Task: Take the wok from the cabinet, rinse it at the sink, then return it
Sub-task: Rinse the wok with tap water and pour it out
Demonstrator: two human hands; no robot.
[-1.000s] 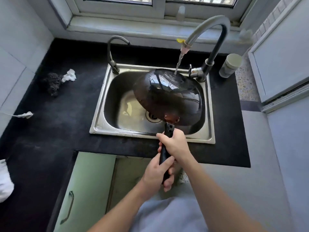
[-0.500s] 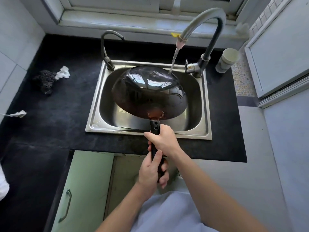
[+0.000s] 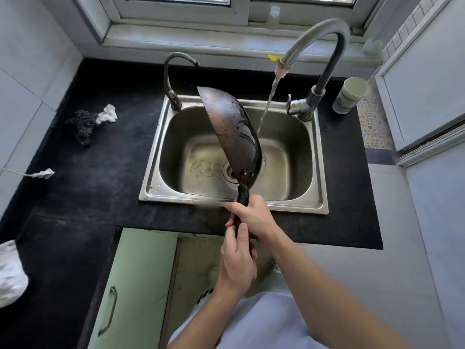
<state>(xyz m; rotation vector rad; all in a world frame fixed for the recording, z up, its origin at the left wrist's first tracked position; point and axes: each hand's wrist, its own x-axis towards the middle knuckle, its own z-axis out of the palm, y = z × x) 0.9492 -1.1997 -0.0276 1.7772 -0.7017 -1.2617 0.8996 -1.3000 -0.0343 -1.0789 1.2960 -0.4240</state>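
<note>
A dark wok stands on edge over the steel sink, its wet underside facing right and beaded with drops. Both hands grip its black handle: my right hand higher up, near the sink's front rim, and my left hand below it. Water runs from the tall curved tap in a thin stream that falls just right of the wok into the basin. Under the counter the cabinet stands open, beside its green door.
A second, thinner spout rises at the sink's back left. On the black counter lie a steel scourer with a white scrap and a white cloth. A cup stands at the right, next to a white appliance.
The wok has turned from bottom-up under the stream to standing on edge, left of the falling water. Both hands kept their hold on the handle.
</note>
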